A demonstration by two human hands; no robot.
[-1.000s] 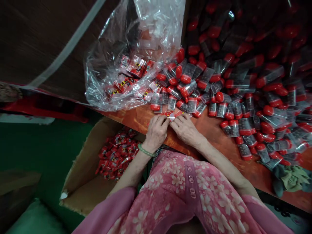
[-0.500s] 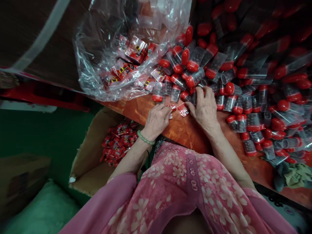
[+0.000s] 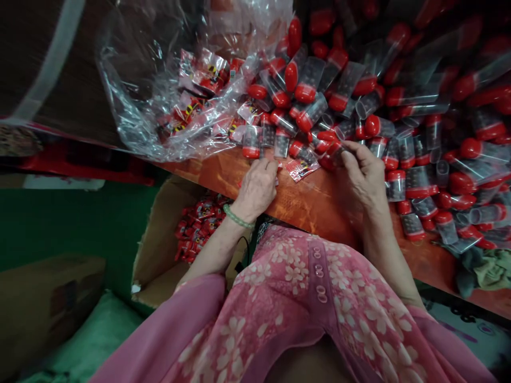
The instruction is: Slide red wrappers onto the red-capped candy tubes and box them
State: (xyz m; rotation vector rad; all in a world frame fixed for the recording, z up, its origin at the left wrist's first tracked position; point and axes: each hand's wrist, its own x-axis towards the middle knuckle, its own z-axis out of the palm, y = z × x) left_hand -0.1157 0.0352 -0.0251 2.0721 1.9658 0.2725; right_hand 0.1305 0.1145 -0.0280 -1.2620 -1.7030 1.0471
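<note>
My left hand (image 3: 257, 187), with a green bead bracelet on its wrist, rests at the table edge. Its curled fingers close over a small red-and-white packet, mostly hidden under them. A flat clear-and-red printed sachet (image 3: 302, 169) lies on the table between my hands. To the right, my right hand (image 3: 366, 173) pinches a clear tube with a red cap (image 3: 333, 154) between thumb and fingers, at the front of the pile. Several similar tubes (image 3: 311, 114) with red rounded caps and dark dots inside lie just beyond.
A clear plastic bag (image 3: 143, 133) with red printed packets (image 3: 211, 72) lies at the back left. Below the table edge, a cardboard box (image 3: 154, 239) holds many red packets (image 3: 202, 223). A heap of red-capped tubes (image 3: 417, 181) covers the right side, with a greenish cloth (image 3: 493, 268) beside it.
My right hand has moved right and now pinches a red-capped tube from the pile's front. My left hand stays by the packet. The view has shifted slightly.
</note>
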